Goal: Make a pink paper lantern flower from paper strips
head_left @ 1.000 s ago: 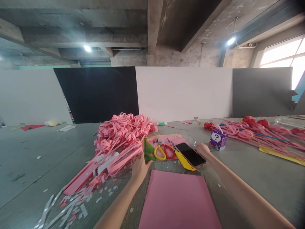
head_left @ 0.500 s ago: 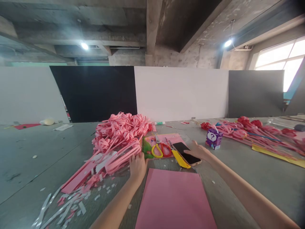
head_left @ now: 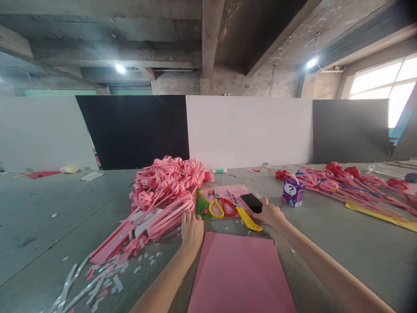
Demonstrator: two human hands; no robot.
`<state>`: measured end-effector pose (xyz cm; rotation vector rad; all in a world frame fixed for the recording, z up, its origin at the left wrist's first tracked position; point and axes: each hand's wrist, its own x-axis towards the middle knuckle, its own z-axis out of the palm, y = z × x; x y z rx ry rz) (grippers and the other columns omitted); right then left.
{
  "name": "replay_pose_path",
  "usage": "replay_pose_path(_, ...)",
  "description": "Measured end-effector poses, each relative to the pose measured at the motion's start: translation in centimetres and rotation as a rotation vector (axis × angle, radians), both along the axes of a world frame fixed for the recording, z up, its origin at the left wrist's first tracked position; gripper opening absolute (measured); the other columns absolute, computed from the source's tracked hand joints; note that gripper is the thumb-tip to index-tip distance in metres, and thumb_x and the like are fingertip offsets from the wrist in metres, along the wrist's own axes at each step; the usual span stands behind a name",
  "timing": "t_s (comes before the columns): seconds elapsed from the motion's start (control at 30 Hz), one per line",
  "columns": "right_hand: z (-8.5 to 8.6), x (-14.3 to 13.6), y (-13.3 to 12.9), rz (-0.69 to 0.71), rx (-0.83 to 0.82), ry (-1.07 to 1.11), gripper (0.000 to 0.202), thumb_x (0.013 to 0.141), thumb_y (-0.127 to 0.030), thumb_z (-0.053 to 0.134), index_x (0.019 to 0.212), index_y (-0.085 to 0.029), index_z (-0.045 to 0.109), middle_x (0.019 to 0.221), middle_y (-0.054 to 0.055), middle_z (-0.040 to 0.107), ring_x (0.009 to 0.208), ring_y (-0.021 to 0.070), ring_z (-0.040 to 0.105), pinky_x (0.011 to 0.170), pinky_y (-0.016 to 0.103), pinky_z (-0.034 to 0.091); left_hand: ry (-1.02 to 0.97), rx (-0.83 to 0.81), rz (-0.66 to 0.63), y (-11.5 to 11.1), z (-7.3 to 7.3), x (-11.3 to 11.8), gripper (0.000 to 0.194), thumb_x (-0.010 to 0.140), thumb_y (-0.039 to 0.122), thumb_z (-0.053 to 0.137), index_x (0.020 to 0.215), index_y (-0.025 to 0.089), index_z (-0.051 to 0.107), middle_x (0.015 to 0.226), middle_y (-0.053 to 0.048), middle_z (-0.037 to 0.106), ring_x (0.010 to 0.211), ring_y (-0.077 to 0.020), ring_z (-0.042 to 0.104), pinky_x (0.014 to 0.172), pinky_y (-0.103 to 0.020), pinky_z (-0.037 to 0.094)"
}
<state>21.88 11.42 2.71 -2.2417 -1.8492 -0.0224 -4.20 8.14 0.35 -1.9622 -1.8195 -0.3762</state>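
Note:
My left hand [head_left: 192, 229] rests on the table at the near left corner of a pink and green packet [head_left: 203, 203], beside a heap of pink paper strips [head_left: 167, 187]. Its fingers lie spread with nothing in them. My right hand [head_left: 272, 214] lies over the near right end of a black phone [head_left: 251, 202], its fingers apart, and covers part of it. Scissors with a yellow and a red handle [head_left: 229, 207] lie on the packet. A yellow-handled cutter [head_left: 248, 220] sits between them and my right hand. Closest to me is a flat pink sheet [head_left: 241, 274].
A purple box [head_left: 292, 192] stands right of my right hand. Beyond it lie pink and red paper flowers [head_left: 339, 174] and a yellow strip [head_left: 381, 214]. Paper scraps [head_left: 107, 278] litter the near left. A glue tube [head_left: 219, 171] lies near the white panel [head_left: 249, 130].
My right hand has moved nearer and now covers more of the phone, which has shifted slightly away. My left hand has stayed by the packet's corner. The view has shifted a little.

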Motion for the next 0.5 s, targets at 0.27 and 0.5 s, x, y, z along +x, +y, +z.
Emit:
replay_pose_path(0.27,0.5,-3.0,-1.6,0.260,-0.010,-0.069,0.042,0.067,-0.037,0.059,0.104,-0.019,0.052,0.084,0.009,0.064,0.078,0.0250,0.062,0.064,0.030,0.043,-0.057,-0.228,-0.051,-1.9,4.3,1.3,0.027,0.079,0.022,0.043,0.097,0.010,0.059,0.100,-0.016,0.058,0.099,-0.0274,0.051,0.082,-0.038,0.038)
replay_pose_path(0.5,-0.5,-4.1,0.2,0.262,0.020,-0.078,0.033,0.081,-0.034,0.046,0.105,-0.011,0.049,0.084,0.009,0.063,0.074,0.0192,0.061,0.060,0.029,0.045,-0.103,-0.654,-0.312,-8.3,7.1,1.1,0.042,0.061,0.043,0.062,0.095,0.018,0.063,0.100,-0.011,0.063,0.093,-0.0260,0.057,0.079,-0.033,0.044)
